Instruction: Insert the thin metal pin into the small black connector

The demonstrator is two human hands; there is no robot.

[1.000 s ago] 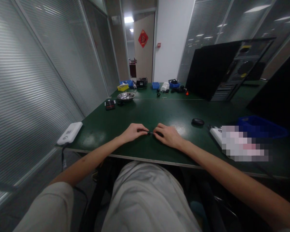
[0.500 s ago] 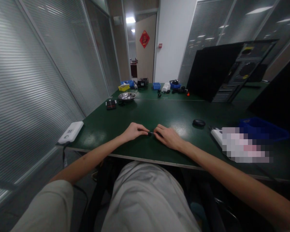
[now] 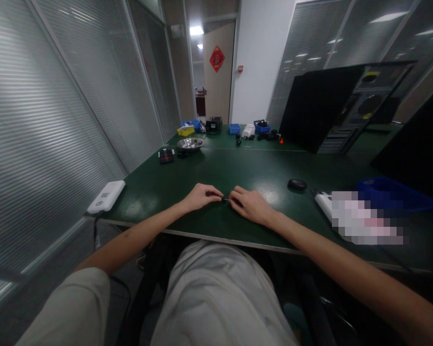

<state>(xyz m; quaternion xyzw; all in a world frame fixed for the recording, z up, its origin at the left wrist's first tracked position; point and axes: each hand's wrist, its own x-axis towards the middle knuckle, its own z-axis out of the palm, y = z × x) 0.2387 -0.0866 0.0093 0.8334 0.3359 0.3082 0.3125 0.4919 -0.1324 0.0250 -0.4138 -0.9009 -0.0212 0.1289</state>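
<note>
Just above the green table [image 3: 202, 175], close to its front edge, my left hand [image 3: 201, 197] pinches a small black piece [image 3: 223, 199] between thumb and fingertips. From the right, my right hand [image 3: 250, 204] has its fingers closed on a thin metal shaft [image 3: 227, 199] whose tip meets the black piece. The rest of the shaft is hidden in the fingers, so its kind cannot be made out. A narrow gap separates the two hands.
A black mouse [image 3: 297, 184] lies to the right, before a blue tray [image 3: 391, 194]. A white device [image 3: 106, 197] sits at the left edge. Farther back are a metal bowl [image 3: 190, 144], a dark box [image 3: 166, 156], small bins and a computer case [image 3: 321, 108].
My right hand has shifted very slightly left, toward the black piece. My left hand keeps its pinch, and the view has moved a little.
</note>
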